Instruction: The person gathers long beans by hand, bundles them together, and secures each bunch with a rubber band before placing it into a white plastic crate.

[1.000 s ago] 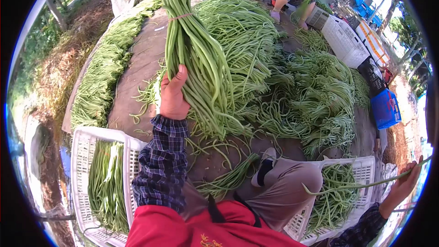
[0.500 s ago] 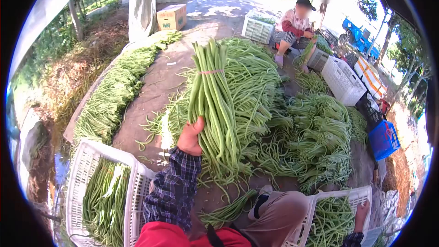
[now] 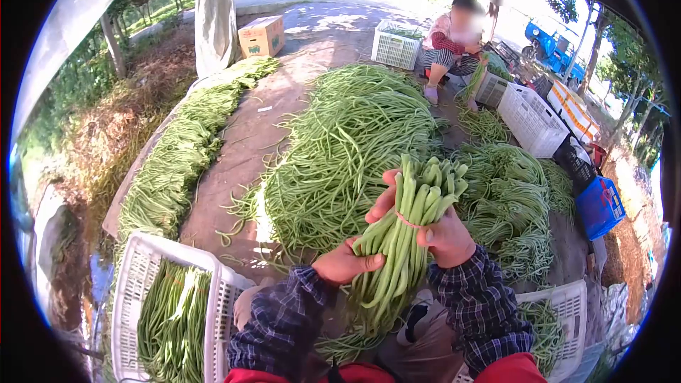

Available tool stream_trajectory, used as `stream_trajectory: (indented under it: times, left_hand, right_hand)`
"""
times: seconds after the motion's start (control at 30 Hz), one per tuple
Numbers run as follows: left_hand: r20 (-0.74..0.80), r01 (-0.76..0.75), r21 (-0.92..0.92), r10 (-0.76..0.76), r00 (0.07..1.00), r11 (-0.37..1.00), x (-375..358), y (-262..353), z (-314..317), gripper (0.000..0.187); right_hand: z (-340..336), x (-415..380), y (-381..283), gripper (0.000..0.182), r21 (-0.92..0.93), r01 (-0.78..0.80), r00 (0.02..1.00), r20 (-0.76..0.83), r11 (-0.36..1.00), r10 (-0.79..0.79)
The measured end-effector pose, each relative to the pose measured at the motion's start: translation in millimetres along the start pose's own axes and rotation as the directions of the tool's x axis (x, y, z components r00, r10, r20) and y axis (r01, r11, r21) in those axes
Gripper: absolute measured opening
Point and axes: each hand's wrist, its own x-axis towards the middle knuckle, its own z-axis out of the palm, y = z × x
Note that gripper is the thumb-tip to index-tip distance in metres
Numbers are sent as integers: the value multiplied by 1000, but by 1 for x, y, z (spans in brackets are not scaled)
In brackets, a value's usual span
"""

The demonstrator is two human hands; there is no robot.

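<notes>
A bundle of long green beans (image 3: 397, 262) is tilted in front of me, with a pinkish band (image 3: 406, 221) around its upper part. My right hand (image 3: 452, 238) wraps the bundle at the band, thumb in front and fingers showing past its far side. Lower down, my left hand (image 3: 346, 262) grips the bundle's left side, its thumb lying across the beans and its other fingers mostly hidden. Behind the bundle spreads a large heap of loose long beans (image 3: 340, 149).
A white crate (image 3: 213, 269) with beans stands at lower left, another crate (image 3: 576, 312) at lower right. Beans lie in a row (image 3: 170, 159) on the left and a pile (image 3: 507, 206) on the right. Another person (image 3: 450, 39) sits at the back near crates and a cardboard box (image 3: 261, 35).
The bundle has come down and nearer, tilting to the right. My right hand has left the lower-right crate and taken hold at the band. My left hand has moved lower.
</notes>
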Motion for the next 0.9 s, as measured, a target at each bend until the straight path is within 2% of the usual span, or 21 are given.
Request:
stream_trajectory:
  times: [0.03,0.07,0.13,0.2,0.27,0.33,0.37,0.4,0.47,0.5,0.53,0.6,0.67,0.73,0.83,0.9]
  left_hand:
    - [-83,-35,143,47,995,989,-1,6,0,51]
    - [-159,-54,288,103,982,956,1,14,1,50]
    - [-389,-73,444,265,882,893,8,22,-16,50]
    - [-564,-115,292,267,782,950,4,40,-18,47]
    - [-588,-121,305,286,756,945,5,36,-22,54]
    - [-523,-90,505,387,759,859,8,25,-21,69]
    - [-506,-31,559,371,779,829,10,21,-20,83]
    - [-517,-26,553,367,774,833,13,16,-17,83]
    - [-299,-79,809,524,798,582,18,8,-12,95]
    - [-227,-62,878,526,820,475,21,4,-15,105]
    - [-234,-57,876,526,818,479,23,1,-12,105]
    - [-155,-62,935,557,816,350,30,-3,-4,110]
    - [-144,-95,931,596,790,351,35,-6,-1,113]
    - [-85,-156,941,656,750,300,37,-4,2,115]
    - [-59,-225,926,703,709,305,42,-1,0,118]
    - [-41,-259,923,740,672,286,44,-4,1,121]
  right_hand:
    - [-2,5,2,87,16,-13,1000,-2,1000,14]
    - [-3,9,4,70,-75,20,992,-120,997,-29]
    - [-13,19,2,34,-257,26,938,-329,966,-113]
    - [-50,25,12,25,-485,45,864,-420,873,-278]
    - [-56,29,8,15,-525,90,805,-462,846,-372]
    - [-62,31,9,17,-521,75,806,-470,850,-359]
    - [-62,31,8,18,-548,65,821,-446,834,-357]
    - [-62,32,8,20,-573,56,835,-422,818,-353]
    - [-58,34,9,24,-573,55,852,-400,818,-338]
    - [-55,35,9,25,-610,45,858,-383,791,-344]
    - [-53,36,9,25,-647,36,864,-362,762,-349]
    - [-48,38,12,22,-614,83,859,-355,785,-368]
    - [-49,38,14,23,-466,96,865,-399,880,-305]
    - [-50,37,17,25,-452,89,858,-417,887,-299]
    - [-44,33,17,33,-404,45,914,-353,913,-201]
    - [-38,33,17,34,-419,33,902,-378,907,-207]
